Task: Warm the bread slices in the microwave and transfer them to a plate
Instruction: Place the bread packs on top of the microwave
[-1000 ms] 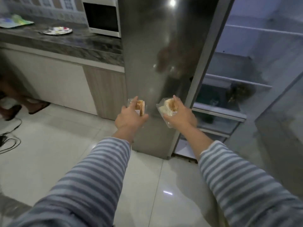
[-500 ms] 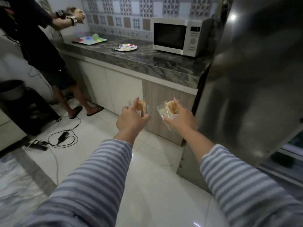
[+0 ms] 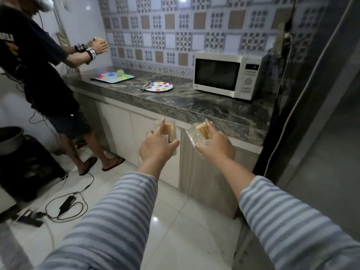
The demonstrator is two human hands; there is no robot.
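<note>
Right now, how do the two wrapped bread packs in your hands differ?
The left bread pack stands edge-on, upright; the right bread pack tilts, its face showing. The left hand covers most of its pack; the right hand leaves loose wrapper sticking out. Both are in clear plastic.

Dim, cool light is washing over me; glare is spotting the floor tiles (image 3: 154, 218), and edges are bending and blurring.

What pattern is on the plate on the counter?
White plate with coloured dots, seen in the head view.
</note>
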